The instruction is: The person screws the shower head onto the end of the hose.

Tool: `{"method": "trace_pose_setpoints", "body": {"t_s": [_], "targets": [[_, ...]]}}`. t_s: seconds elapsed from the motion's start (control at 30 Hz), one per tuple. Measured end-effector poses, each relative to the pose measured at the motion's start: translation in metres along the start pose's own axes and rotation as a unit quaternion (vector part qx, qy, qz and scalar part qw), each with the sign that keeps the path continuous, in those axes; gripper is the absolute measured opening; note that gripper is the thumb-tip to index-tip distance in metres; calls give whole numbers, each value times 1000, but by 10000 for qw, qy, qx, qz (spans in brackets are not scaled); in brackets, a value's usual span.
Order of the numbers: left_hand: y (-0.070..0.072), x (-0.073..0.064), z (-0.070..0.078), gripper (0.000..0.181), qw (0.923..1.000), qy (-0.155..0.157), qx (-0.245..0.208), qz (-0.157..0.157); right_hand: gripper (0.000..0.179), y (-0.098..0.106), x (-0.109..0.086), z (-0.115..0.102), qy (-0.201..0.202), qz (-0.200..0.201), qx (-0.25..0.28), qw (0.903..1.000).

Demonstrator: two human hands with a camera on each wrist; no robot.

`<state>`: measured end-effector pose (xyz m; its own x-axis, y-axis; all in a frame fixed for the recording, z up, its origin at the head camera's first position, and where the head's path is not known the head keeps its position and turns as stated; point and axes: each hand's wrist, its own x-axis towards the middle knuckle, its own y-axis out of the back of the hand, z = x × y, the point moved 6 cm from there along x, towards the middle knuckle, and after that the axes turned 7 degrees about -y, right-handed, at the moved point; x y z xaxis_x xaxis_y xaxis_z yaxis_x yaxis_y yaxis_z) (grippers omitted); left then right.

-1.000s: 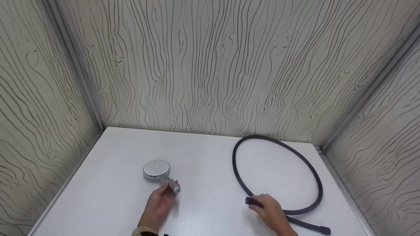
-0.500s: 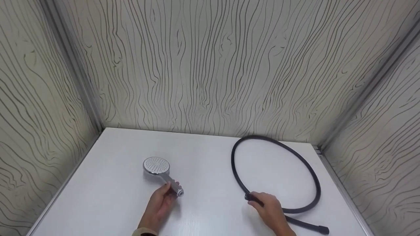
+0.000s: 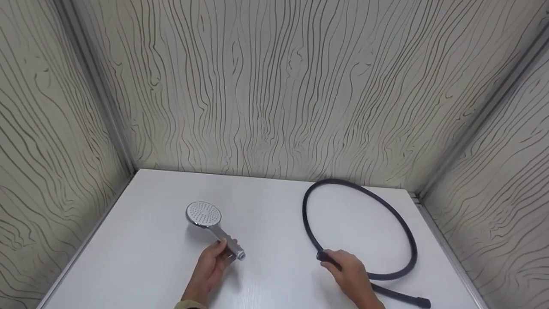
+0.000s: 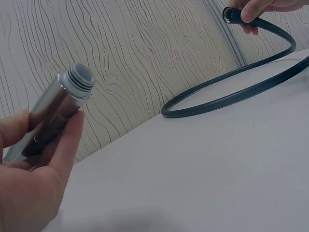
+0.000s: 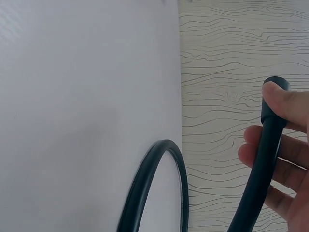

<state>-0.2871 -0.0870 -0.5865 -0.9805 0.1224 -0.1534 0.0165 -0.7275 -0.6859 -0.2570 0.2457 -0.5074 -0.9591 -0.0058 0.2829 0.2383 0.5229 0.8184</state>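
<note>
A chrome shower head with a pale, dotted spray face is held by its handle in my left hand. The handle's threaded end sticks out past the fingertips in the left wrist view. My right hand grips a black shower hose near one end. That end's fitting lies under the thumb in the right wrist view, with fingers curled round the hose below it. A wide gap separates the two hands. The other hose end rests at the table's front right.
The hose lies in a big loop over the right of the white table, reaching its back edge. Wood-patterned panels enclose the table at the back and both sides, with grey metal strips at the corners.
My left hand has lifted and tilted the shower head, its threaded end shifting slightly right and toward me. The right hand has moved slightly left and up with the hose end.
</note>
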Motion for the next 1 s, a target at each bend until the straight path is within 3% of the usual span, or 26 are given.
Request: {"method": "trace_pose_setpoints", "body": {"t_s": [0.33,0.73,1.0], "targets": [[-6,0,2,65,9984,-26,559,-8,24,7,-1,-11,116,261,-199,9994],[-12,-2,2,66,9969,-71,777,-89,22,8,0,-17,558,480,-334,9967],[-15,-2,1,65,9943,-129,1056,19,22,10,1,-21,566,478,-194,9971]]}}
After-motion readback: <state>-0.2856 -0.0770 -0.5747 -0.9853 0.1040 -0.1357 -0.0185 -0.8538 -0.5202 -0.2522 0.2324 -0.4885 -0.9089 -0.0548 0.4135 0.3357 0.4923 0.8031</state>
